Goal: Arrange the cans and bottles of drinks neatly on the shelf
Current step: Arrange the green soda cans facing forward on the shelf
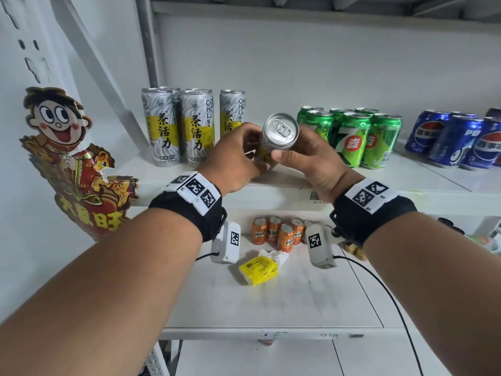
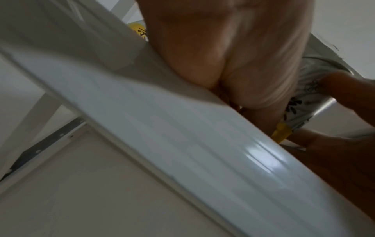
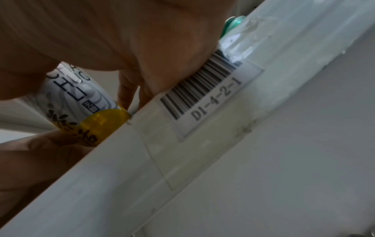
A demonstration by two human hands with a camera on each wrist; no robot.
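Observation:
A tall silver-and-yellow tea can is tilted toward me above the front of the upper shelf, its top facing the head camera. My left hand grips its lower body from the left, and my right hand grips it near the top from the right. The same can shows beside each palm in the wrist views. Several matching tea cans stand upright at the back left. Green cans are grouped to the right, blue cans further right.
Small orange cans and a yellow packet sit on the lower shelf. A cartoon cardboard figure hangs on the left upright. A barcode label is stuck on the upper shelf's front edge. A cable trails from the right wrist.

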